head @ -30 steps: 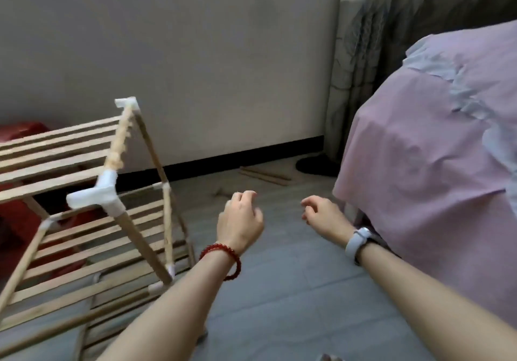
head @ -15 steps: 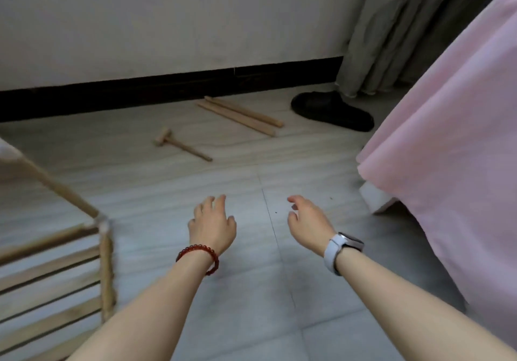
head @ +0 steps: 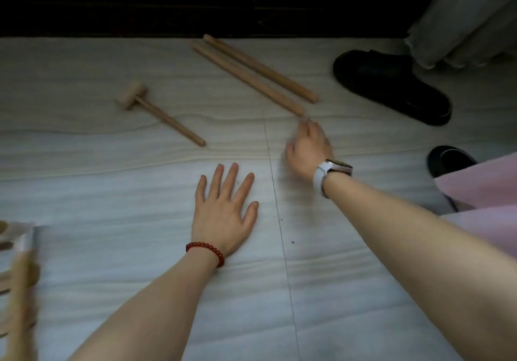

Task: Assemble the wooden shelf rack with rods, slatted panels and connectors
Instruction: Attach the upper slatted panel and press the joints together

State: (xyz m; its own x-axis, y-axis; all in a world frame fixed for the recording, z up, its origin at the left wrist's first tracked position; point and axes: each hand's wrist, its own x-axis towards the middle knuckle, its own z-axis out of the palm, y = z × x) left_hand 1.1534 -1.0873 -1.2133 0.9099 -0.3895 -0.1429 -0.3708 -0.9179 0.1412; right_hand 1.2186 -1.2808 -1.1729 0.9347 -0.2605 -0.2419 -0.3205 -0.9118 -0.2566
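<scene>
Head view, looking down at a pale tiled floor (head: 112,248) beside a dark skirting board (head: 126,11). The left hand (head: 223,215) lay palm down on the floor, its fingers straight and spread, holding nothing; a red bead bracelet (head: 205,250) circled its wrist. The right hand (head: 307,145) was stretched forward and blurred, its fingertips close to the near end of one rod; whether they touched it could not be told, nor how far the fingers were curled, and no object was seen in its grasp. A white-strapped watch (head: 331,172) sat on the right wrist.

Two wooden rods (head: 251,76) lay side by side on the floor, touching or nearly so along their length, running from near the skirting board toward the right hand. A small wooden mallet (head: 156,110) lay to their left, well apart from them, its head toward the wall and its handle pointing toward the person. A blurred part of the wooden rack (head: 19,290) showed at the lower left edge, with what looked like a pale connector (head: 26,239) at its top.

A black slipper (head: 391,83) lay to the right of the rods, below a grey curtain (head: 470,16). A second black slipper (head: 450,160) showed partly beneath pink fabric (head: 481,201) at the right edge.
</scene>
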